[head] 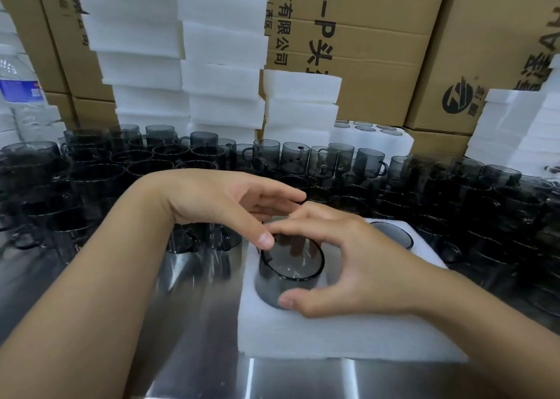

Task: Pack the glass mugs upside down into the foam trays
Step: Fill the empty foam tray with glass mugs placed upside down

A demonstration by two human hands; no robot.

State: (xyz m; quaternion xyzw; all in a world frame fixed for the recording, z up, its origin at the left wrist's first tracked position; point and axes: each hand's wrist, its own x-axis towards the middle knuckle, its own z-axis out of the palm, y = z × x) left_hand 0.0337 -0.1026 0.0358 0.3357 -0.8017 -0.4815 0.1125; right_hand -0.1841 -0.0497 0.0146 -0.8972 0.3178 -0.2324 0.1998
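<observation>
Table: steel table [194, 323], shiny, nearest the camera.
Tray: white foam tray [333, 335] lies on the table, near right of centre.
Mug in tray: smoked glass mug [288, 273] sits bottom-up in the tray's near-left hole, flat base facing up, partly sunk in.
Right hand: right hand [348, 262] is clamped on that mug, thumb on the near side, fingers over the far rim of the base.
Left hand: left hand [230, 201] comes from the left, fingers spread, thumb tip touching the base's left edge, not gripping.
Second mug: packed mug [392, 234] base-up in the far-right hole.
Loose stock: rows of loose mugs [303, 156] upright beyond the tray, both sides.
Back: foam stacks [218, 59], then cardboard boxes [378, 50]; water bottle [21, 92] far left.
</observation>
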